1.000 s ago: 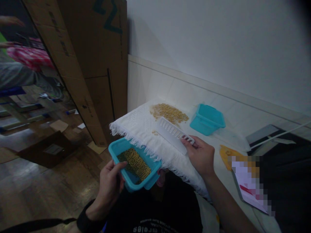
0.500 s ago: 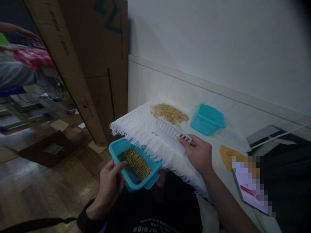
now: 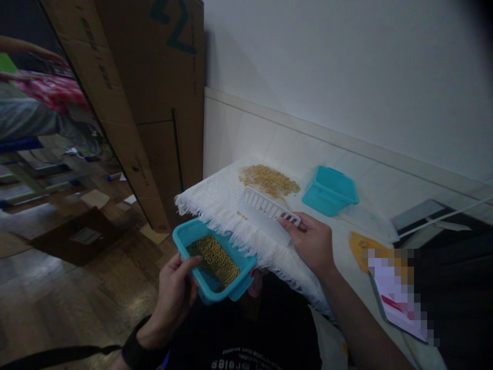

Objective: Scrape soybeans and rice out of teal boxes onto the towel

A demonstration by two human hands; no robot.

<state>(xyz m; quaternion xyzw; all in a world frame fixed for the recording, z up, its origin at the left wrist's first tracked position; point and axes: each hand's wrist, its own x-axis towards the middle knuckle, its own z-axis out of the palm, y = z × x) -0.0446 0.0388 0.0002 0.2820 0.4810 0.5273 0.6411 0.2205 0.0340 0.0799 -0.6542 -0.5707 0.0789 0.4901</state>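
My left hand [image 3: 175, 288] grips the near-left rim of a turquoise plastic basket [image 3: 180, 232], thumb over the edge. Soybeans mixed with smaller green beans [image 3: 215, 259] lie inside it. The basket is held just below the fringed edge of a white cloth [image 3: 215, 187]. In my right hand [image 3: 311, 241] is a white slotted plastic plate [image 3: 265, 221], pinched at its right end and standing on edge on the cloth. A few loose soybeans [image 3: 241, 215] lie by its left end. Beyond it spreads a pile of soybeans [image 3: 271, 180].
A second turquoise basket [image 3: 331, 192] stands at the back right. An orange item [image 3: 360, 249] and a tablet-like device [image 3: 396, 303] lie on the right. A tall cardboard box [image 3: 162, 82] rises at left; beyond it another person's arm and legs [image 3: 38, 115] show.
My right hand has moved the white slotted plate slightly left and toward me across the cloth. My left hand and the basket have stayed in place.
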